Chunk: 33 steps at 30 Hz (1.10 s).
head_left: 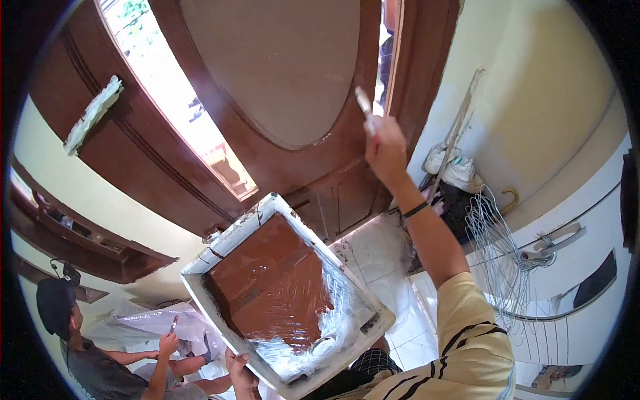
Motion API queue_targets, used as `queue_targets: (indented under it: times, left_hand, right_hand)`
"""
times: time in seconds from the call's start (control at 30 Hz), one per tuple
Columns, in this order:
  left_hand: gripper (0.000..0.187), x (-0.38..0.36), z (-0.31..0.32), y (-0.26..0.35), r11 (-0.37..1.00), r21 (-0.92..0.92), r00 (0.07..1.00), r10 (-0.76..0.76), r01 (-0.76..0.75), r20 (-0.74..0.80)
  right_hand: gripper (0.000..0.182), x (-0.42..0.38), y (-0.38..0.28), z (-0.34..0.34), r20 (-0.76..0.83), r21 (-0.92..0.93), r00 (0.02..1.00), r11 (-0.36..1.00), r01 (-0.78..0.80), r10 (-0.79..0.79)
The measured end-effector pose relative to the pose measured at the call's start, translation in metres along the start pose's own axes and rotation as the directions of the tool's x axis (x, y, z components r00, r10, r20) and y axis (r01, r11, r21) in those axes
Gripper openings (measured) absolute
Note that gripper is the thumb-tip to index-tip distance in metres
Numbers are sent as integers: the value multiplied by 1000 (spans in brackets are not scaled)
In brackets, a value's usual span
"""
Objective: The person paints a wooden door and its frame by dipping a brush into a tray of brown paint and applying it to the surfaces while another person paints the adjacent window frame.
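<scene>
My right hand (387, 147) is closed around a paintbrush (364, 103) and raised in front of the brown door (333, 165). The brush tip is near the right edge of the door's oval panel (273, 67); whether it touches cannot be told. Low in the view, my left hand (241, 371) grips the near left edge of a white paint tray (230, 235), with the thumb over the rim. Brown paint (273, 280) covers much of the tray's floor, and wet streaks show on its bare right side.
At lower left a person (100, 360) in a dark cap sits holding a small brush. Clear plastic sheeting (153, 323) lies behind them. Wire hangers (497, 247) hang at right, near bags and sticks (460, 170) in the corner. Masking material (93, 117) covers a patch of the left door panel.
</scene>
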State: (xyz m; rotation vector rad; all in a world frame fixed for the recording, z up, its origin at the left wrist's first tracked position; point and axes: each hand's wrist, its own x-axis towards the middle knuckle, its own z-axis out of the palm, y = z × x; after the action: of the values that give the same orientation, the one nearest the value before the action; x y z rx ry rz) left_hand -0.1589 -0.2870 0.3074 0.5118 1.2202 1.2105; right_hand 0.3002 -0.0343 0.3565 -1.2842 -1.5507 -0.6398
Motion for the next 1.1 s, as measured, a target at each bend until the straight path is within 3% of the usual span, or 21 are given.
queue_targets:
  times: [0.23,0.27,0.33,0.37,0.47,0.5,0.63,0.77,0.87,1.0,1.1]
  left_hand:
    - [59,-1,-2,-1,1000,1,1000,-10,10,-13]
    - [59,-2,0,1,1000,7,1000,-16,16,-18]
    - [58,-4,4,4,1000,15,999,-26,27,-27]
    - [57,-6,6,7,999,19,999,-32,33,-31]
    - [55,-5,-1,2,999,5,998,-47,48,-29]
    - [54,-5,-5,0,999,-5,998,-53,52,-30]
    - [53,-7,0,1,999,17,998,-26,27,-55]
    - [52,-9,-3,1,999,19,999,-28,29,-46]
    - [50,-9,5,4,1000,19,999,-7,8,-48]
    - [49,-6,-2,2,1000,2,999,-30,31,-44]
    - [48,-6,5,6,999,24,998,-28,29,-57]
  right_hand:
    - [16,-74,-48,38,209,278,967,939,-200,144]
    - [16,-74,-56,39,235,338,945,892,-300,228]
    - [15,-64,-73,35,305,439,873,758,-483,380]
    - [17,-60,-73,34,298,462,878,749,-476,374]
    - [16,-52,-77,39,313,710,719,350,-611,621]
    - [17,-54,-68,43,336,738,697,282,-613,634]
    - [18,-68,-17,50,327,680,697,354,-643,638]
    - [18,-56,4,30,124,436,806,697,-569,579]
    - [19,-41,-8,19,-62,173,960,951,-258,272]
    - [20,-58,-37,41,69,162,961,947,-276,268]
    - [20,-66,-61,59,112,311,948,895,-319,299]
